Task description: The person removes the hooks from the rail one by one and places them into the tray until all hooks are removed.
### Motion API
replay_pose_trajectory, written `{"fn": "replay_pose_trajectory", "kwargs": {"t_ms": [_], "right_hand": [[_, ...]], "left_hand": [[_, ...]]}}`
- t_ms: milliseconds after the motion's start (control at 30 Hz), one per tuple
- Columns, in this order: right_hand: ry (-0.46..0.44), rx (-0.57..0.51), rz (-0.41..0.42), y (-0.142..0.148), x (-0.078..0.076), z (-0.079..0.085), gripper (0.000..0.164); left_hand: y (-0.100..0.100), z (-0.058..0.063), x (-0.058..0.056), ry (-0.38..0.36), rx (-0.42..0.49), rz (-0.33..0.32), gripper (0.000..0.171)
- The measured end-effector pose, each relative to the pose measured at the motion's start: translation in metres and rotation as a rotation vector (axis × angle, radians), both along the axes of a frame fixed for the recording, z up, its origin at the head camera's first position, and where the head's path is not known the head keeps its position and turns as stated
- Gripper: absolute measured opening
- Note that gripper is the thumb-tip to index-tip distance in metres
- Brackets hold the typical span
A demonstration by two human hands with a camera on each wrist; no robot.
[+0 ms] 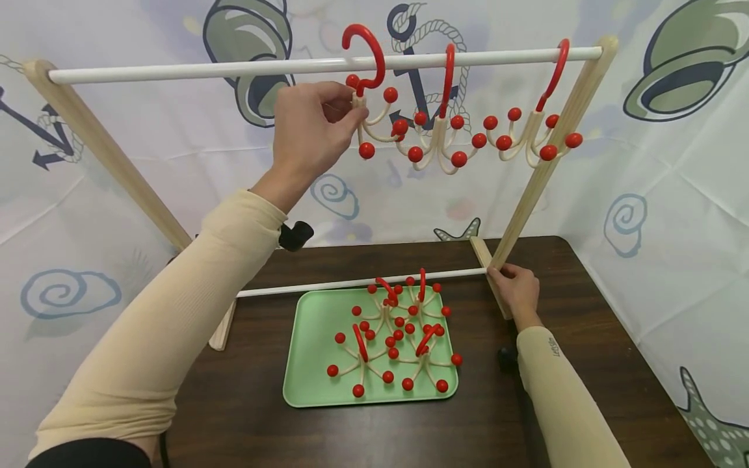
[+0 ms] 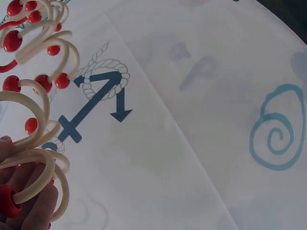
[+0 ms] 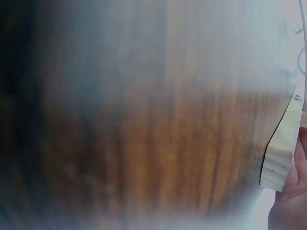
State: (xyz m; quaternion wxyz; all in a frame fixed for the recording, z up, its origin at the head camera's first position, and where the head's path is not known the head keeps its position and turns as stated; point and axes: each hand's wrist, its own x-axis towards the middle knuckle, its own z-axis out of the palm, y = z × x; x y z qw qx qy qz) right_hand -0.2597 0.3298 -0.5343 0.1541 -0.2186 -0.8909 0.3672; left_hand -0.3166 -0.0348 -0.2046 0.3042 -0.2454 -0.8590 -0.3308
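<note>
My left hand [image 1: 310, 123] pinches the pale stem of a multi-arm hanger [image 1: 371, 133] in front of the white rail [image 1: 234, 69]. That hanger's red hook crosses the rail, its tip showing above it. In the left wrist view, curved arms with red balls [image 2: 8, 201] lie against my fingers. To the right, two similar hangers, a middle one [image 1: 439, 140] and a right one [image 1: 532, 133], hang from the rail by red hooks. Down at the table, my right hand [image 1: 517, 292] grips the wooden foot [image 1: 497, 296] of the rack, at the base of its right post.
On the dark table [image 1: 246, 403] lies a green tray [image 1: 304, 364] bearing several more red-hooked hangers. Wooden posts, the left [image 1: 117, 159] and the right [image 1: 547, 169], support the rail. A lower white bar [image 1: 304, 287] runs behind the tray. Patterned cloth [image 1: 409, 201] covers the background.
</note>
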Motion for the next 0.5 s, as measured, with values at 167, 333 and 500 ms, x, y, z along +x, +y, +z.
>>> {"fn": "replay_pose_trajectory", "kwargs": {"t_ms": [167, 333, 500], "right_hand": [[-0.007, -0.008, 0.007, -0.002, -0.001, 0.001, 0.050], [-0.016, -0.012, 0.010, -0.003, -0.001, 0.001, 0.051], [-0.021, -0.009, 0.006, -0.001, 0.001, 0.000, 0.051]], "left_hand": [[-0.016, -0.010, 0.007, 0.005, 0.046, -0.018, 0.030], [-0.035, -0.021, 0.017, 0.028, 0.089, -0.050, 0.029], [-0.055, -0.042, 0.026, 0.049, 0.152, -0.093, 0.023]]}}
